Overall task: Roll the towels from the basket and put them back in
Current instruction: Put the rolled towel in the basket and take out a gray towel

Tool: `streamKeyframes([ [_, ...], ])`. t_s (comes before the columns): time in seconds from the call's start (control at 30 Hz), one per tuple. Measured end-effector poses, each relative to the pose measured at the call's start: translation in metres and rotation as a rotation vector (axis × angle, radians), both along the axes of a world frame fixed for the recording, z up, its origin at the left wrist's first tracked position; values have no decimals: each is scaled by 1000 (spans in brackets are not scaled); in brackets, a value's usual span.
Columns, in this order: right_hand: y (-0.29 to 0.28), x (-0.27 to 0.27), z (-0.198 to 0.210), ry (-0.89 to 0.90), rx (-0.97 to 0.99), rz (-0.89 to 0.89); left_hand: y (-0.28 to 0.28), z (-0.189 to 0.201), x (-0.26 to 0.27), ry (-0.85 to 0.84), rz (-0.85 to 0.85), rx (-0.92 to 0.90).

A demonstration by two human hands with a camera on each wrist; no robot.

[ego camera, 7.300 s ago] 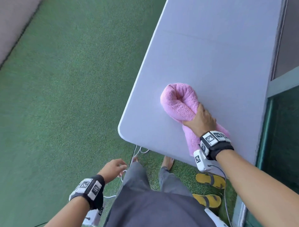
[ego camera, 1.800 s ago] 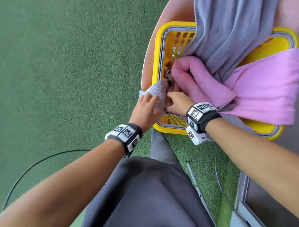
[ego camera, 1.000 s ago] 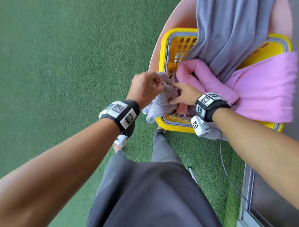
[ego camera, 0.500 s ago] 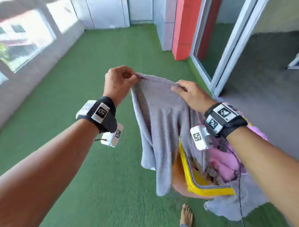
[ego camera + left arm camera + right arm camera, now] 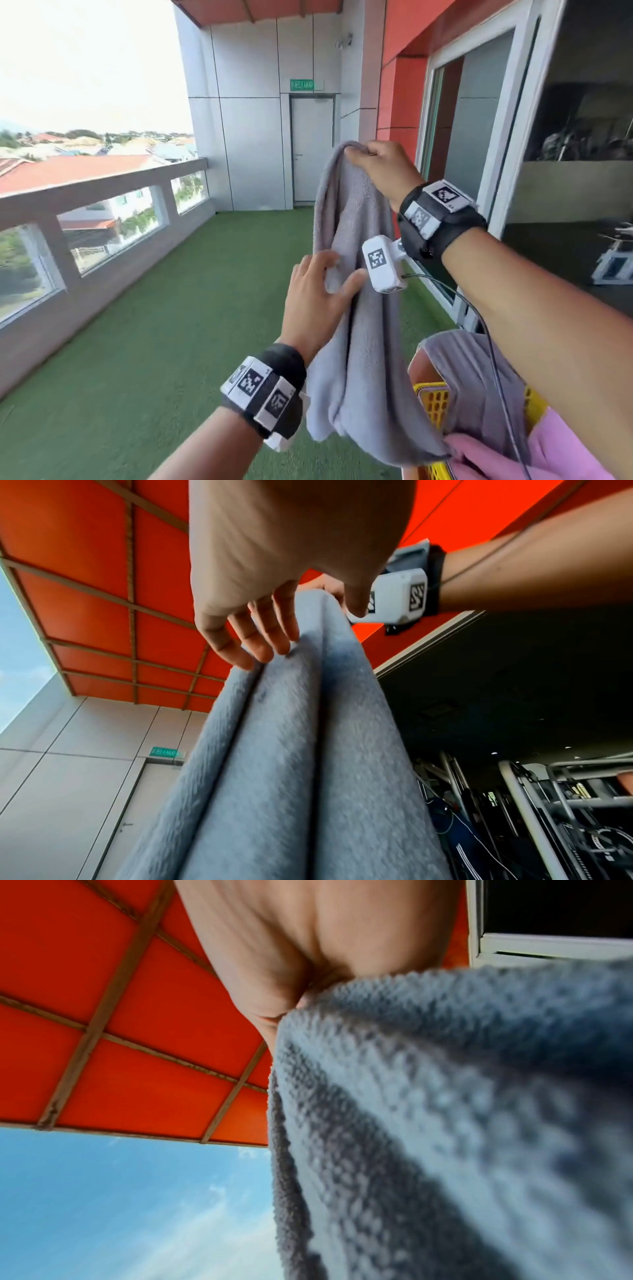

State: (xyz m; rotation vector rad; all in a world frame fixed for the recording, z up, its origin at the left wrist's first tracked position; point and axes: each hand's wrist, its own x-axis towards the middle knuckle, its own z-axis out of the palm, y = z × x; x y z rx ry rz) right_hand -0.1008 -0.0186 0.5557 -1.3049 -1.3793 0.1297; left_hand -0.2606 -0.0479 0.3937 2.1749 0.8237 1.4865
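Free room: open air lying left over green turf | Obstacles: grey towel hanging centre; yellow basket crowding lower right; balcony wall bounding far left

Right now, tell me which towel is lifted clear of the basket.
The grey towel, pinched at its top by the right hand; the other grey towel and the pink towel lie in the yellow basket.

Yellow basket mostly hidden under towels; door sign unreadable.
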Motion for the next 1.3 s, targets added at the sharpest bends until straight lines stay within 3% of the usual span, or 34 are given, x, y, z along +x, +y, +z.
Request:
streamKeyframes([
  [0.2, -4, -36, -10, -39, -18, 21, 0, -10, -17, 12, 104, -63],
  [0.37, -22, -51, -47, -118, -118, 222, -7, 7, -52, -330, 204, 109],
  [0.43, -25, -59, -62, -134, -157, 254, 6, 19, -62, -230, 253, -34],
  [0.47, -25, -63, -69, -145, -161, 264, 15, 25, -67, -168, 166, -194],
  [0.53, -28, -69, -78, -166, -130, 278, 27, 36, -75, -166, -193, -510],
  [0.57, -27, -70, -83, -161, -113, 279, 31, 39, -79, -160, -285, -560],
  [0.7, -21, -64, -103, -79, -177, 289, 36, 49, -91, -44, -300, -457],
  [0.9, -37, -72, -136, 153, -389, 544, 31, 57, -98, -63, -365, -649],
  [1.03, -47, -81, -161, 256, -558, 663, 32, 60, -94, 22, -339, -603],
  [1.2, -47, -70, -157, 291, -560, 640, 41, 60, -106, 42, -316, -601],
  [1.3, -44, -69, -150, 371, -737, 737, 49, 56, -118, 18, -336, -615],
])
